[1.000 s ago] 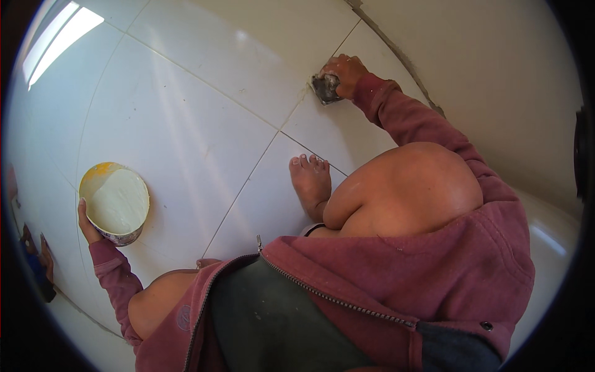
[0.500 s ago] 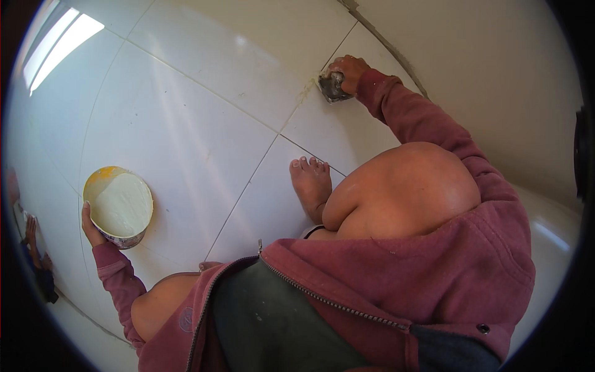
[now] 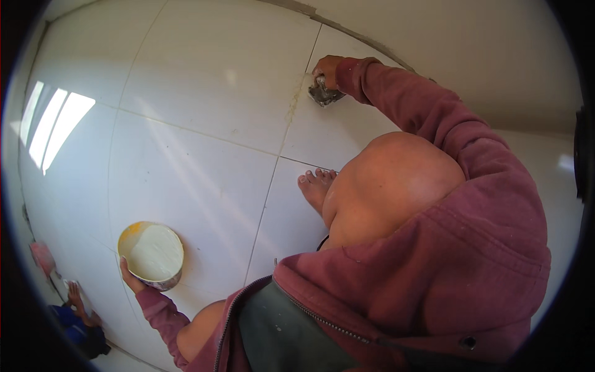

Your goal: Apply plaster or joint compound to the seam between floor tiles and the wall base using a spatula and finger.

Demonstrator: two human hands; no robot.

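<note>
My right hand [image 3: 328, 70] is closed around a flat, dark metal scraper [image 3: 323, 95] smeared with pale paste. Its blade lies against the white floor tiles, beside a joint that runs toward the wall. Along that joint, a streak of yellowish-white paste [image 3: 292, 110] trails from the blade toward the tile corner. At the left, my left hand [image 3: 130, 276] grips the side of a round tub [image 3: 171, 283], thumb near the rim. Thick white paste [image 3: 156, 253] fills much of it, and yellow stains mark the inner wall. The tub tilts toward me; its base is partly hidden.
A wall [image 3: 471, 68] rises at the right, with a rough grey gap along its foot. My bare foot [image 3: 315, 188] rests on the tiles between the hands. At the far left, another person's hand [image 3: 75, 296] is on the floor near a reddish object [image 3: 42, 258].
The view has turned, so the tub and the other person appear lower and farther right. My right hand and the scraper have slid a little along the joint toward the wall.
</note>
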